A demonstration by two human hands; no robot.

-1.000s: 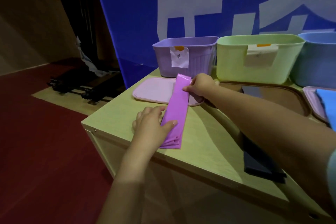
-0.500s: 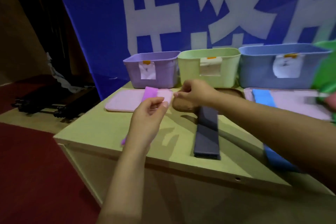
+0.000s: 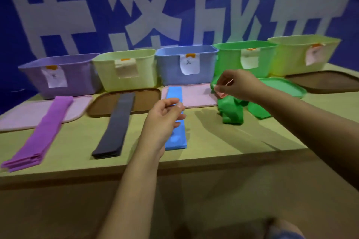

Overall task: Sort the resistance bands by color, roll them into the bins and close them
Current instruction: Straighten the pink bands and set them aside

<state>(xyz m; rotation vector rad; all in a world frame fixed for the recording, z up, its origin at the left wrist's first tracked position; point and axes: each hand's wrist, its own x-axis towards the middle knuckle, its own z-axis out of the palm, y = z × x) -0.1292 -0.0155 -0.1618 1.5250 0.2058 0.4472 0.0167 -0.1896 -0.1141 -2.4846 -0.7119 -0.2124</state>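
Flat on the table lie a stack of purple bands [image 3: 38,134], a stack of dark grey bands [image 3: 114,128] and a stack of blue bands [image 3: 177,139]. A crumpled green band [image 3: 231,112] rises off the table, and my right hand [image 3: 237,85] pinches its upper end. My left hand [image 3: 165,118] hovers over the blue bands with loosely curled fingers and holds nothing. Behind stand open bins: purple [image 3: 77,77], pale green [image 3: 143,72], blue [image 3: 169,68], green [image 3: 229,58] and yellow-green [image 3: 287,54].
Lids lie in front of the bins: pink [image 3: 17,116], brown [image 3: 145,101], pink [image 3: 198,95], green [image 3: 281,87], brown [image 3: 326,81]. A second green piece [image 3: 258,111] lies beside the crumpled one. The table's front edge [image 3: 174,163] runs below the band ends. A blue banner hangs behind.
Both hands let go of the purple bands, which now lie flat at the left. My view and both hands swung right; my right hand took hold of the green band.
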